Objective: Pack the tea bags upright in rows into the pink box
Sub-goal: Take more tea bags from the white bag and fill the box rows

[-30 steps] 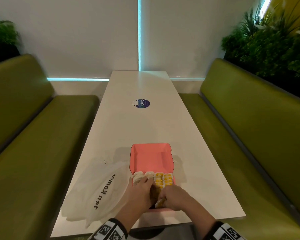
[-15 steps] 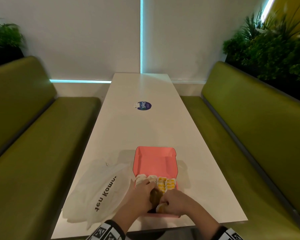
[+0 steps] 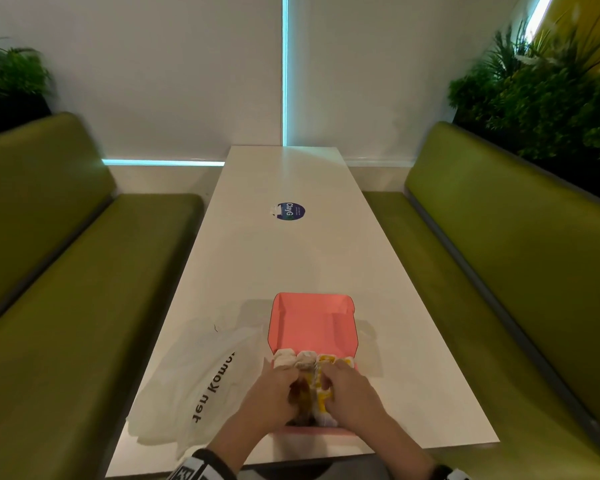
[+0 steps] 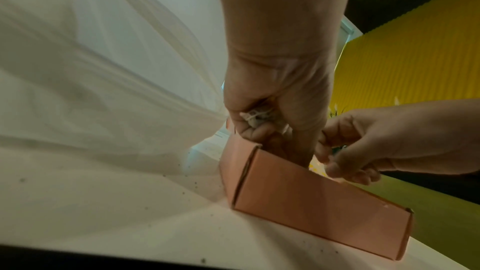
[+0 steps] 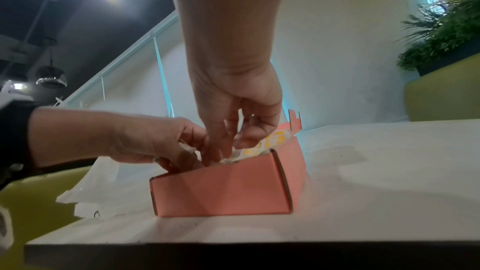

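Note:
The pink box [image 3: 312, 323] stands open near the table's front edge, its lid tilted back. White tea bags [image 3: 294, 358] and yellow-patterned tea bags [image 3: 327, 360] stand in rows at its far end. Both hands reach down inside the box. My left hand [image 3: 274, 393] curls round a small bundle of tea bags [image 4: 257, 116] on the left side. My right hand [image 3: 350, 389] pinches yellow-patterned tea bags [image 5: 275, 143] between thumb and fingers [image 5: 218, 147]. The near part of the box's inside is hidden by the hands.
A crumpled white plastic bag [image 3: 194, 382] lies left of the box, touching it. A round blue sticker [image 3: 290, 211] sits mid-table. Green benches [image 3: 499, 271] flank the long white table [image 3: 291, 265]; its front edge is just behind the box.
Both hands have stayed inside the box, working slightly deeper among the tea bags. The head view has tilted a little, so the box sits lower in the picture.

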Demonstrator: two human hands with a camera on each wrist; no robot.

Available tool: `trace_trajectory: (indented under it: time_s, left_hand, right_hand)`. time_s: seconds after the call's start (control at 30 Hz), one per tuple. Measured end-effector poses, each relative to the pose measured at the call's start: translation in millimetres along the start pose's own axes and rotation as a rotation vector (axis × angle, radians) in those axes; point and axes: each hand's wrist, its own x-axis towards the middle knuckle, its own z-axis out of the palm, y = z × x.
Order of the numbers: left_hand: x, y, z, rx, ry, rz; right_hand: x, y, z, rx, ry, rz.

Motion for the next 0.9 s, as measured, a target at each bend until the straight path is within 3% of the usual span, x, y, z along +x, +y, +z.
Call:
trace_trajectory:
  time_s: [0.13,0.2,0.27,0.37,0.43,0.53,0.63,0.77,0.9]
  left_hand:
    - [-1.6,2.9,0.3,-0.046,0.061,0.027]
    - [-2.2,5.2,-1.1,-0.177,0.092,0.034]
    - [-0.9,6.4,-4.0,-0.355,0.105,0.035]
    - [-0.7,11.0,-13.6,-0.604,0.111,0.021]
    - [-2.1,15.7,-22.3,-0.739,0.137,0.060]
    - [-4.4,23.3,-32.9,-0.866,0.174,0.125]
    - [-4.4,29.9,-37.0,-0.906,0.200,0.171]
    - [-8.9,36.0,-41.9,-0.965,0.193,0.208]
    - [-9.6,34.1,-44.8,-1.121,0.239,0.141]
  right_hand:
    - [-4.2,-5.9,-2.9,-0.017,-0.220,-0.075]
    - [-6.4,-6.3,-2.5,-0.027,-0.249,-0.055]
    - [-6.7,-5.5,-4.9,-0.001,-0.229,-0.049]
    - [-4.8,-6.2,-13.7,0.147,-0.076,-0.051]
    - [-5.6,-12.1,-23.5,0.423,0.031,-0.021]
    - [-8.2,-22.9,-36.5,0.794,0.039,0.002]
    - [-5.9,-27.3,-41.4,0.794,0.033,-0.022]
    - [-2.2,-28.3,-43.1,0.755,0.132,-0.024]
    - [-0.5,-26.5,-47.7,0.864,0.203,0.042]
